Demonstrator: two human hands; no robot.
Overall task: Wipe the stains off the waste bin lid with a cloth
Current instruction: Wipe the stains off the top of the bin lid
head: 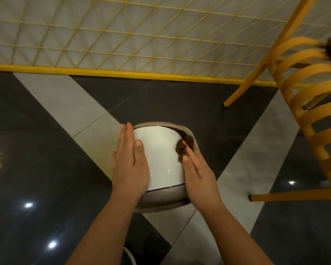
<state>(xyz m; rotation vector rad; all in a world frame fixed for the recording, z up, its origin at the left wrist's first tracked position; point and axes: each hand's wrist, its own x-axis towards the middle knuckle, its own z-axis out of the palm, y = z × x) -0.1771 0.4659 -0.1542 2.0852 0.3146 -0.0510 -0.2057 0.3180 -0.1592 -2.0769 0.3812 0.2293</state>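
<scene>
A small waste bin stands on the floor below me, its white lid (159, 155) set in a beige rim (161, 202). My left hand (129, 159) lies flat against the lid's left side, fingers straight, thumb resting on the white surface. My right hand (197, 169) is at the lid's right edge. Its fingertips press a small brown cloth (183, 145) against the lid and rim there. The cloth is bunched and partly hidden under my fingers. No stain is plainly visible on the white surface.
The floor has glossy dark tiles (36, 150) crossed by light grey bands (65, 100). A yellow wooden chair (304, 104) stands to the right, its legs close to the bin. A yellow-framed lattice panel (122, 41) runs along the far side.
</scene>
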